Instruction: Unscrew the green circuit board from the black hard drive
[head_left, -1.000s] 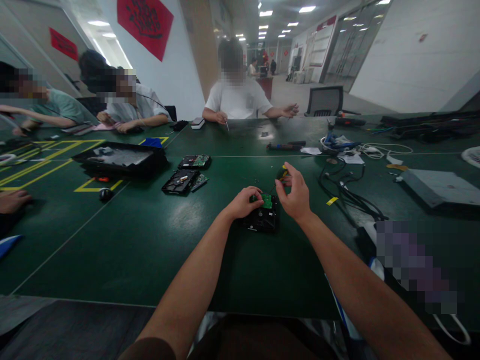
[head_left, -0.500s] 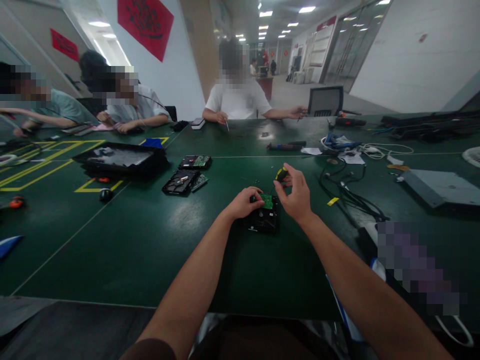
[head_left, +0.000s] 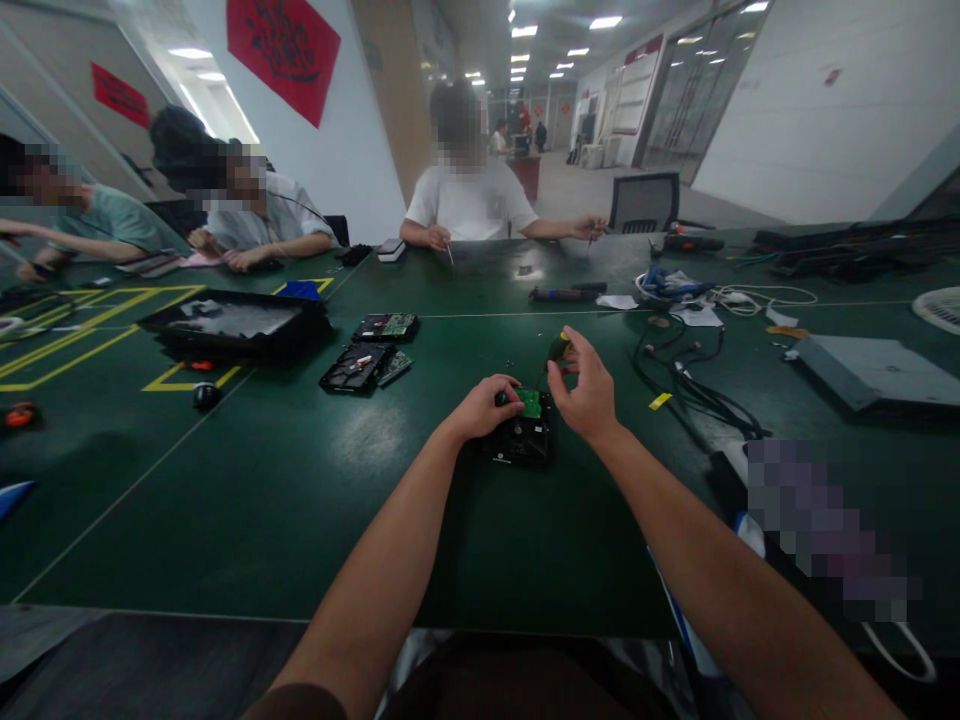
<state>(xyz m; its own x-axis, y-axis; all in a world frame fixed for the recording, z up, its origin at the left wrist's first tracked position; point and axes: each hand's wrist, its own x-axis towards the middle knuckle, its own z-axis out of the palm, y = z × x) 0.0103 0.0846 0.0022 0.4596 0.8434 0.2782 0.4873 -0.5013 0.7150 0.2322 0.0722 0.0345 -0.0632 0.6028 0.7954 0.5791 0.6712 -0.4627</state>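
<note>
A black hard drive point(head_left: 522, 440) with a green circuit board point(head_left: 531, 403) lies flat on the dark green table in front of me. My left hand point(head_left: 487, 408) grips its left side, with fingertips over the board's edge. My right hand point(head_left: 585, 388) is closed around the yellow and black handle of a screwdriver point(head_left: 558, 346), held tilted above the far right part of the drive. The shaft points down toward the board; whether its tip touches a screw is too small to tell. A few tiny bits, perhaps screws, lie just beyond the drive.
Left of my hands lie more hard drives point(head_left: 357, 368) and a loose circuit board point(head_left: 395, 368). A black tray point(head_left: 240, 325) stands farther left. Cables point(head_left: 701, 385) and a grey metal box point(head_left: 877, 370) are at right. Across the table sits a person point(head_left: 469, 200); others sit at left.
The screwdriver's handle has turned slightly in my right hand's fingers. The whole view has shifted a little; my left hand keeps its hold on the hard drive.
</note>
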